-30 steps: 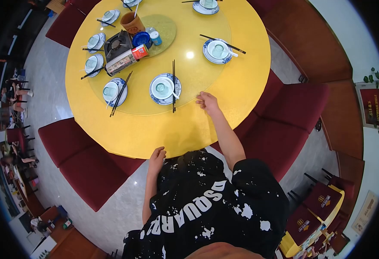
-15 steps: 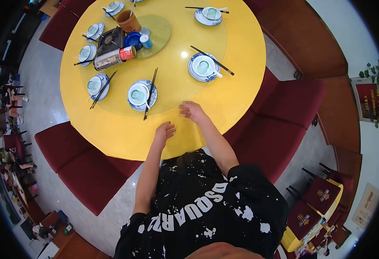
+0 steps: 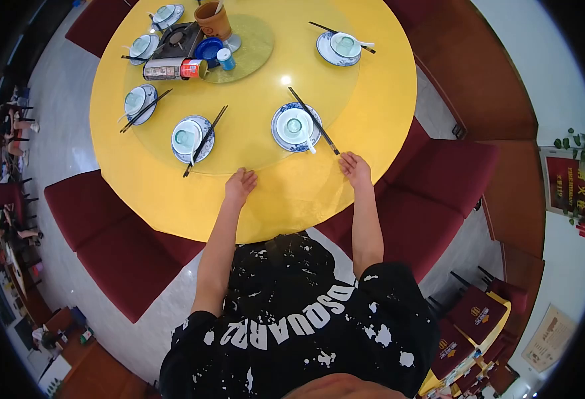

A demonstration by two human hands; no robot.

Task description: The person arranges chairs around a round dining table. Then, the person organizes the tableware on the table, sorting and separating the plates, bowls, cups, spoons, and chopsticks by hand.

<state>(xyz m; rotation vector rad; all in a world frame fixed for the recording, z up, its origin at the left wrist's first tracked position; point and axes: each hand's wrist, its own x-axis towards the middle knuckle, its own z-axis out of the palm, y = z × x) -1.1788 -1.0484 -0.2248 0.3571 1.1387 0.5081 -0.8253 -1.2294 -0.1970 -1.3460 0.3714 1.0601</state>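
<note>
My right hand is over the yellow round table, its fingers loosely extended beside the lower end of a pair of black chopsticks. Whether the fingertips touch them I cannot tell. Those chopsticks lie across the right edge of a blue-and-white plate, which carries a white bowl, a greenish glass cup and a white spoon. My left hand hovers near the table's front, fingers extended and holding nothing. A second setting, with its plate and chopsticks, lies up and left of it.
On the glass turntable stand a portable stove, a brown pot, a blue bowl and cans. Several more settings ring the table. Dark red chairs flank me on the left and right.
My hands have spread apart, the right one moving right to the chopsticks' end. The view has turned, and the settings appear shifted left and rotated clockwise.
</note>
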